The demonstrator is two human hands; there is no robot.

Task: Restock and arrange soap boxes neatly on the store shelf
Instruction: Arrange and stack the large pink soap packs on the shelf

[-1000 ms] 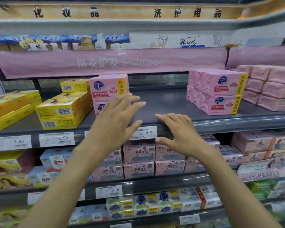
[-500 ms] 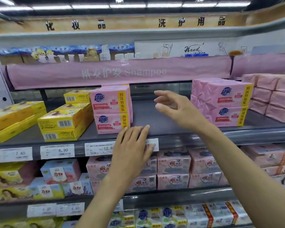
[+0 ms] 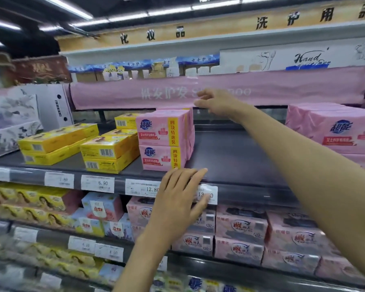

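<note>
Two pink soap boxes [image 3: 163,140] stand stacked near the front of the dark shelf [image 3: 230,157]. My right hand [image 3: 216,102] reaches above and just behind the top box's right corner, fingers loosely extended and holding nothing. My left hand [image 3: 179,199] lies flat, fingers straight, against the shelf's front edge just below the stack, covering part of a price tag [image 3: 208,194]. A second stack of pink soap boxes [image 3: 333,131] stands at the right end of the shelf.
Yellow boxes [image 3: 109,152] are stacked left of the pink pair, more yellow boxes [image 3: 57,142] beyond them. A pink banner [image 3: 282,89] hangs over the shelf. Lower shelves hold pale pink packs [image 3: 240,228] and yellow packs [image 3: 30,201]. Bare shelf lies between the two pink stacks.
My right hand has moved up and left, from mid-shelf to above the left pink stack. My left hand stays at the shelf edge. The view has shifted left.
</note>
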